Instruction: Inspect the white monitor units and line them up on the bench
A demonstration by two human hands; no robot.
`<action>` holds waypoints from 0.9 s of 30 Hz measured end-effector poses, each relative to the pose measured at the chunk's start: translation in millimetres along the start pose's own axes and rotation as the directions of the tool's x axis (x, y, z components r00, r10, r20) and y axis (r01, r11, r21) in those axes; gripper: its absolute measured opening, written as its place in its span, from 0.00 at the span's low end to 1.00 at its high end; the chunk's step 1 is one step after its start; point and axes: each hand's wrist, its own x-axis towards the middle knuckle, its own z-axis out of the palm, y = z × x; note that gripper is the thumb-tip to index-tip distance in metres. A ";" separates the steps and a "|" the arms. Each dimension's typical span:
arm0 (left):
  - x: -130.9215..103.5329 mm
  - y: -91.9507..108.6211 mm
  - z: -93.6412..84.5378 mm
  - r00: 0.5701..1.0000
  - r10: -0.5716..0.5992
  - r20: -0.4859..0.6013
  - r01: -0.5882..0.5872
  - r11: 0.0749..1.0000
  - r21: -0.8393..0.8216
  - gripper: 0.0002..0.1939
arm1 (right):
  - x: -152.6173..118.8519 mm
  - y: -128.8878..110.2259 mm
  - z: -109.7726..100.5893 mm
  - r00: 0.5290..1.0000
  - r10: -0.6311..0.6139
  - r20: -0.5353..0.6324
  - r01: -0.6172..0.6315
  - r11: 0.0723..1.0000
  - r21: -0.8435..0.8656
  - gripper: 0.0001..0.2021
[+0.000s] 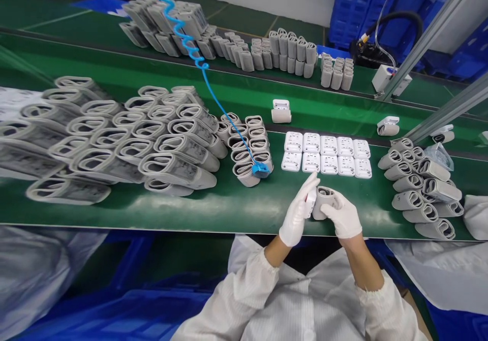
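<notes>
My left hand (295,218), in a white glove, is closed on a small white monitor unit (310,203) with a bit of red at its edge, held on its side. My right hand (345,216), also gloved, grips a rolled grey cuff (322,205), thumb across its front. Unit and cuff are side by side, close together; whether they are joined I cannot tell. Just beyond my hands, two rows of white monitor units (329,164) lie flat on the green bench (213,209). They look like the bodies of wrist blood pressure monitors.
Rolled grey cuffs are piled at left (110,143), beside a smaller stack (246,173), and at right (414,198). A coiled blue air hose (183,36) hangs down to a blue nozzle (261,169). Finished-looking cuffed units (281,112) sit on the belt behind. A metal post (430,36) slants at right.
</notes>
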 end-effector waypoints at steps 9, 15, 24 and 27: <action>-0.8 -6.3 -0.1 0.997 0.045 0.058 -0.055 0.981 0.184 0.29 | -5.1 -2.6 16.1 0.994 0.038 -0.103 -0.029 0.996 0.086 0.29; 1.2 -13.8 -1.8 0.988 -0.125 0.087 0.111 0.983 0.144 0.43 | -3.6 20.3 8.4 0.982 -0.075 -0.172 0.087 0.994 0.064 0.36; 7.8 -7.6 -2.1 0.952 -0.269 0.149 0.234 0.948 0.215 0.36 | -14.1 34.2 -13.0 0.875 -0.483 -0.005 0.471 0.854 -0.221 0.24; 10.0 -7.9 -3.2 0.948 -0.266 0.172 0.231 0.952 0.200 0.34 | -17.2 33.2 -13.5 0.808 -0.587 0.051 0.565 0.749 -0.346 0.21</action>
